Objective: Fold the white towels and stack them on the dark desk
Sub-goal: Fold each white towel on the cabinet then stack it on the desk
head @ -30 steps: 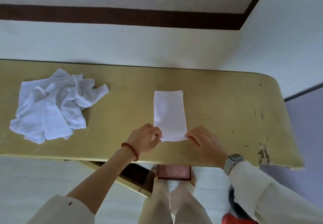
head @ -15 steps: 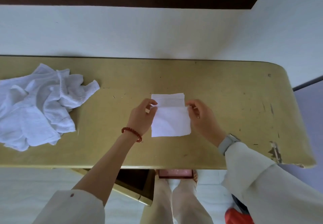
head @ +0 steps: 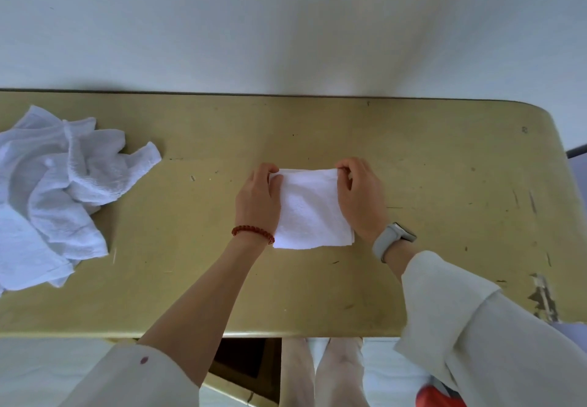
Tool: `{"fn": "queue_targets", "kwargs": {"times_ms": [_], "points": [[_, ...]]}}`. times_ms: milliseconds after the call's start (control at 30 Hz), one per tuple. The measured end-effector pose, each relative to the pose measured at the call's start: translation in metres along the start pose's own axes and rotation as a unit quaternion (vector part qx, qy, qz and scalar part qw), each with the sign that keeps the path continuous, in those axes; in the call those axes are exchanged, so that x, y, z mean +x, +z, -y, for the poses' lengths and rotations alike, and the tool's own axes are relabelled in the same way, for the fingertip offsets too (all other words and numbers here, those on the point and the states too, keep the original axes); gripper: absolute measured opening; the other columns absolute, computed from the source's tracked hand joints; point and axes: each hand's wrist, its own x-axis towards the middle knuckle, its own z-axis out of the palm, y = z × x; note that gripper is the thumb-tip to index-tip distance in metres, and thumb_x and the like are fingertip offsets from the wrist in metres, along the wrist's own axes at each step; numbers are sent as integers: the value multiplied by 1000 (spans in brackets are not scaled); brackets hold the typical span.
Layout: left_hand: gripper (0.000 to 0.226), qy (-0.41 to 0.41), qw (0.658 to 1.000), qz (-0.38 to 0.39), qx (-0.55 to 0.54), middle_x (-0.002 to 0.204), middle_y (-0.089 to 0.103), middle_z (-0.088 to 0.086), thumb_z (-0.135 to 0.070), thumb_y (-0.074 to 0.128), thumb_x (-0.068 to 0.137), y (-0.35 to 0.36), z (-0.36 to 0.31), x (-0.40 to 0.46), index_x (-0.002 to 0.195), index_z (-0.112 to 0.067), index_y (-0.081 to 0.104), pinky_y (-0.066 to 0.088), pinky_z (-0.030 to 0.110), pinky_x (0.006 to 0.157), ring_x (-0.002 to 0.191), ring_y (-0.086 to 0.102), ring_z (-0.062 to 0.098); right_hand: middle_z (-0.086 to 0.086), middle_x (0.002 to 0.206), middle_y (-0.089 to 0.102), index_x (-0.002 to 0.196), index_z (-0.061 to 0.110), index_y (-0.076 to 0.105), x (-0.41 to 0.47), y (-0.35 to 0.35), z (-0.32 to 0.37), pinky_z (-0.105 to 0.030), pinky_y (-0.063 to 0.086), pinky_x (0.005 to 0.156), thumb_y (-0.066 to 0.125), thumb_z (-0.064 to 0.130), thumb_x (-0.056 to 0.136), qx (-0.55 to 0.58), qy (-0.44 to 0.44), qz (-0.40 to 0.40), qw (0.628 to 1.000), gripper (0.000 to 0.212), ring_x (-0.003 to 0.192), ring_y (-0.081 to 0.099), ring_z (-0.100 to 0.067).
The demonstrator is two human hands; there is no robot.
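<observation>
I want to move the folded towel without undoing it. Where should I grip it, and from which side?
Grip the folded towel along its near edge, coming from your side of the desk. That looks like the closed fold, while the far edge, now pinched by the left hand and right hand, carries the loose ends.

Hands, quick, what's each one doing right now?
Left hand: pinches the far left corner of the folded towel.
Right hand: pinches its far right corner.

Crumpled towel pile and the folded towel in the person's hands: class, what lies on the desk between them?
Head view: only bare desk top separates the crumpled towel pile from the left hand gripping the folded towel.
</observation>
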Motion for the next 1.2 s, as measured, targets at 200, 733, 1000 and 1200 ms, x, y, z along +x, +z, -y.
{"fn": "queue_targets", "kwargs": {"times_ms": [200,733,1000,1200], "points": [[19,36,998,-16,40,105,62,4,-14,47,94,4,-2,5,104,-6,60,35,24,69,82,56,24,-14,102,55,100,-2,57,4,7,0,-31,38,59,39,4,93,-42,-8,-11,999,20,68,46,-20],[19,66,990,-11,126,102,59,8,-19,44,95,7,-7,24,102,-5,56,35,30,61,72,56,32,-20,99,57,93,-4,60,5,17,-3,-28,33,48,46,-8,85,-91,-38,-18,995,16,50,43,-25],[25,-8,991,25,131,102,62,3,-30,42,95,1,-10,34,110,-13,52,41,31,68,79,56,25,-17,110,49,100,-2,54,7,16,8,-35,40,49,40,-5,88,-118,23,-2,993,19,56,47,-30],[28,169,977,-104,78,107,63,9,-9,42,88,-22,-7,4,108,-7,61,38,27,80,94,58,24,-14,112,56,104,5,55,-12,-1,16,-38,42,71,37,3,78,-218,-89,-148,961,32,91,53,-28]]}}
